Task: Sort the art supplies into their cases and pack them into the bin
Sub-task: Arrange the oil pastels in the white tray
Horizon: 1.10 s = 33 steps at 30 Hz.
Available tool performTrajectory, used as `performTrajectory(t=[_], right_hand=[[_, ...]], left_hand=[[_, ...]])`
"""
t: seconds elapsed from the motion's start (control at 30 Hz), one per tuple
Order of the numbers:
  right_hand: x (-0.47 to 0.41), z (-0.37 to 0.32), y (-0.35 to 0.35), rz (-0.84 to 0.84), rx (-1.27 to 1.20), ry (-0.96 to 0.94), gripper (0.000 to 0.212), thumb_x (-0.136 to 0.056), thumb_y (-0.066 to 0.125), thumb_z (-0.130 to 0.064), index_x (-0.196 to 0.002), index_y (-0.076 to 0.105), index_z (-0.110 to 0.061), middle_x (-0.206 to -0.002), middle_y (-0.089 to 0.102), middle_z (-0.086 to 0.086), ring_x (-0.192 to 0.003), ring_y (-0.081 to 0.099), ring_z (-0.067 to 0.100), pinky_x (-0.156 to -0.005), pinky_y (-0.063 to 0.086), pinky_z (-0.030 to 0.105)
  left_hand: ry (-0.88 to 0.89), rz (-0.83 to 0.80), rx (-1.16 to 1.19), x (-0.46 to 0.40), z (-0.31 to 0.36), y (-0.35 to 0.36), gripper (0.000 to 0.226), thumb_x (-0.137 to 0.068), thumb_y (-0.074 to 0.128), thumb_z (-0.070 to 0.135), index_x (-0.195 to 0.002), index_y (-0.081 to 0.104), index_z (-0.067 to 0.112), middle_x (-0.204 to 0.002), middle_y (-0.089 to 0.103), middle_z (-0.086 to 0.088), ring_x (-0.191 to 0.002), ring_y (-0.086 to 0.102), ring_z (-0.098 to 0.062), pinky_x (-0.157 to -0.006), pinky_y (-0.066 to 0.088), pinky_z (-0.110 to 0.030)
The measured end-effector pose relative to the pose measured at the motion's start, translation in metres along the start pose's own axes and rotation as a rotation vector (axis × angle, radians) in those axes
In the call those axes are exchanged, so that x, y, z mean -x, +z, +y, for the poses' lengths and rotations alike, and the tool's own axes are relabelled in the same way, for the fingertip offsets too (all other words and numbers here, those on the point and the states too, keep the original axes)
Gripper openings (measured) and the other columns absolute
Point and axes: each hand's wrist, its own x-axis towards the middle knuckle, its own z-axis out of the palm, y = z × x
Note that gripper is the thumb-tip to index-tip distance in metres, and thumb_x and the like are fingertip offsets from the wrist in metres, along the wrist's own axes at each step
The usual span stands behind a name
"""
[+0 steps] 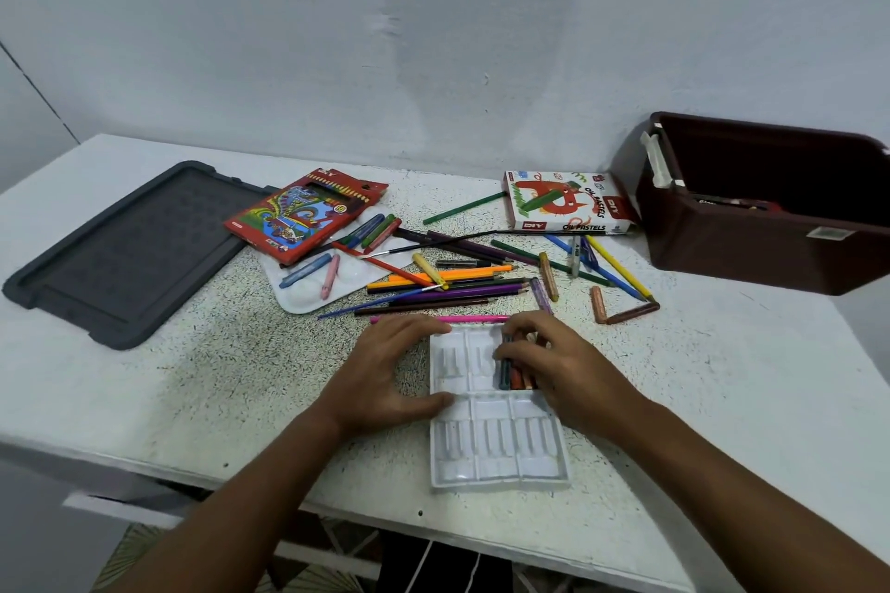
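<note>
Currently I am seeing both hands working at the white tray [491, 448], which is lying on the table [192, 380] near its front edge. My left hand [385, 376] is bracing the tray's left side, thumb touching the rim at the middle divider and fingers reaching toward the far corner; the fingers are curved against the rim, steadying it rather than closing round it. My right hand [554, 366] is resting over the tray's far right compartment, fingers curled down onto a few pastels [511, 373] lying there side by side; I cannot tell whether it is pinching one or only pressing on them. The near compartments are showing bare slots. Just beyond the tray a pink pencil [452, 318] is lying crosswise, and behind it loose pencils [448, 284], crayons and brushes are spreading across the table's middle. A white palette [308, 294] is sitting to the left of that pile with crayons on it, and a red pencil box [303, 217] is overlapping its far edge. The pastel box [568, 202] is lying near the wall, right of centre. The dark red bin [751, 246] is standing at the right edge, open, with something inside that is too dim to identify. Its grey lid [130, 250] is lying flat at the far left.
</note>
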Motion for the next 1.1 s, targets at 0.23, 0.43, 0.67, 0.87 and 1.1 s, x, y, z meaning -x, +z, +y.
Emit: performTrajectory(t=[0.23, 0.43, 0.67, 0.87, 1.1], right_hand=[[0.0, -0.004, 0.004, 0.065, -0.029, -0.038, 0.05, -0.062, 0.063, 0.007, -0.109, 0.07, -0.009, -0.117, 0.062, 0.012, -0.11, 0.05, 0.02, -0.085, 0.048, 0.035], [0.008, 0.0, 0.011, 0.106, -0.113, -0.053, 0.025, -0.095, 0.052, -0.02, -0.112, 0.068, -0.011, -0.12, 0.063, 0.001, -0.114, 0.057, 0.016, -0.091, 0.046, 0.036], [0.013, 0.001, 0.02, 0.135, -0.131, -0.03, 0.025, -0.093, 0.056, -0.024, -0.113, 0.068, -0.015, -0.12, 0.063, -0.004, -0.115, 0.055, 0.012, -0.093, 0.043, 0.034], [0.017, 0.002, 0.024, 0.166, -0.114, -0.029, 0.025, -0.092, 0.056, -0.024, -0.111, 0.07, -0.014, -0.122, 0.064, -0.003, -0.117, 0.055, 0.012, -0.097, 0.041, 0.031], [0.008, -0.001, 0.012, 0.155, -0.15, 0.001, 0.025, -0.092, 0.055, -0.023, -0.106, 0.072, -0.011, -0.113, 0.067, -0.001, -0.108, 0.058, 0.011, -0.092, 0.044, 0.027]], left_hand=[[-0.011, -0.012, 0.004, 0.001, -0.002, 0.0, 0.068, -0.068, 0.074, 0.058, -0.128, 0.053, 0.033, -0.132, 0.049, 0.013, -0.125, 0.041, -0.003, -0.102, 0.036, -0.032], [-0.006, -0.012, -0.001, 0.001, -0.004, 0.001, 0.068, -0.068, 0.074, 0.058, -0.128, 0.053, 0.032, -0.131, 0.051, 0.01, -0.124, 0.043, -0.007, -0.102, 0.039, -0.037], [-0.004, -0.011, 0.001, 0.002, -0.004, 0.001, 0.067, -0.069, 0.073, 0.06, -0.128, 0.052, 0.033, -0.13, 0.051, 0.01, -0.124, 0.044, -0.007, -0.102, 0.039, -0.039], [-0.002, -0.009, 0.001, 0.002, -0.004, 0.001, 0.067, -0.07, 0.071, 0.06, -0.128, 0.053, 0.033, -0.131, 0.051, 0.011, -0.125, 0.043, -0.007, -0.102, 0.039, -0.04], [-0.006, -0.011, 0.001, 0.002, -0.002, 0.0, 0.066, -0.07, 0.069, 0.063, -0.127, 0.052, 0.035, -0.13, 0.05, 0.011, -0.124, 0.042, -0.004, -0.101, 0.036, -0.032]])
